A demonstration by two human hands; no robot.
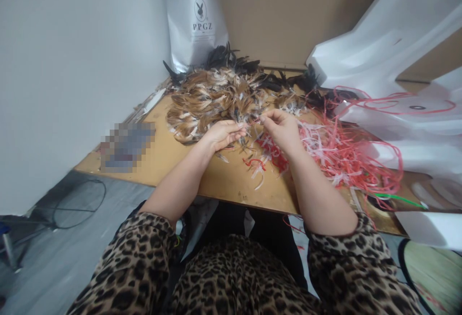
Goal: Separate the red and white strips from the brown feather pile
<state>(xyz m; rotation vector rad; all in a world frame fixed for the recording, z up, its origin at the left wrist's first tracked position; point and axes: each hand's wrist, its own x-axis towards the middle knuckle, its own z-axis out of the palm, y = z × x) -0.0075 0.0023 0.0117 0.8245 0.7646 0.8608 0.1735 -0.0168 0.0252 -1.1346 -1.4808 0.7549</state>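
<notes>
Pinching a red strand, the right hand hides its end.

I hold my 2 hands near each other over the tan table, my left hand and right hand pinching a thin red strand between them. Past my left hand lies a heap of brown feathers, with black feathers behind, against a PPGZ bag. Tangled pink and red strips spread beside my right forearm.
</notes>
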